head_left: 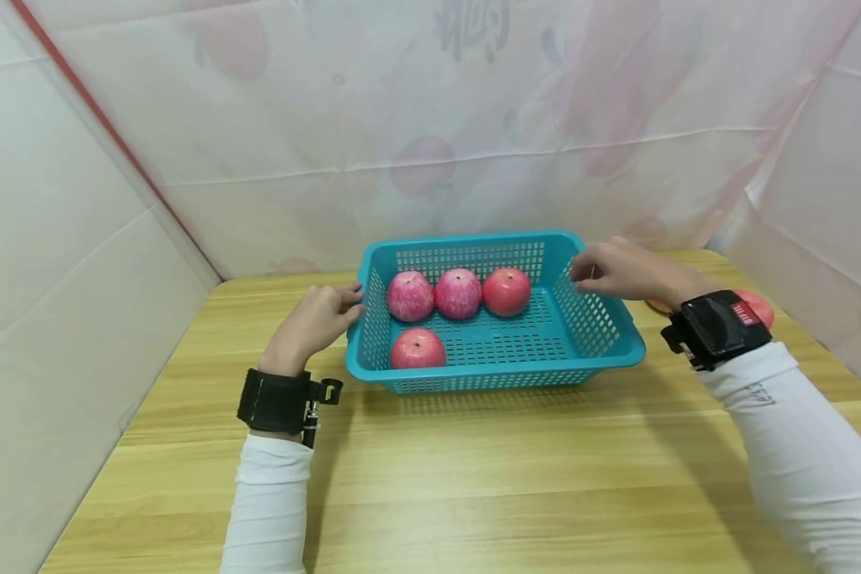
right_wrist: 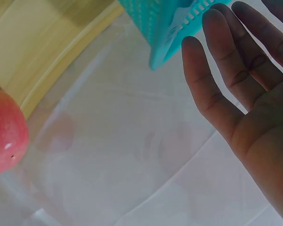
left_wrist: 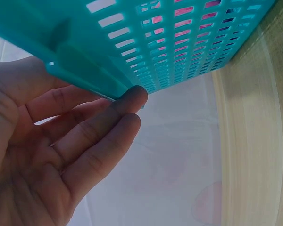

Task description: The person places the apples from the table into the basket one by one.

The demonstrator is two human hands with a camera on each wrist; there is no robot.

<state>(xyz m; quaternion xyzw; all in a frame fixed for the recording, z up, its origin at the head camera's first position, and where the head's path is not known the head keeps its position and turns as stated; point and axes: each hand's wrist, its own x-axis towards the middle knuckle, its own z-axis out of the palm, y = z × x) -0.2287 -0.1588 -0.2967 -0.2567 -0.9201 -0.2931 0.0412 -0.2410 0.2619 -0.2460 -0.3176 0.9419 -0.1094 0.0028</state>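
A turquoise plastic basket point(head_left: 502, 372) stands on the wooden table with several red and pink apples inside, three along the back and one apple point(head_left: 418, 348) at the front left. My left hand point(head_left: 314, 323) holds its left rim; in the left wrist view the fingers point(left_wrist: 101, 150) lie against the rim's outer side, and the thumb's tip is hidden. Over the right end of the basket hovers my right hand point(head_left: 627, 271), fingers loosely bent and nothing in them. In the right wrist view, the fingertips point(right_wrist: 193, 47) appear close to the basket corner point(right_wrist: 155, 59) but apart from it.
Behind my right wrist, another red apple point(head_left: 755, 307) sits on the table point(head_left: 473, 478), partly covered by the wrist strap point(head_left: 721, 327). A pale printed cloth point(head_left: 294, 119) hangs along the back and sides of the table.
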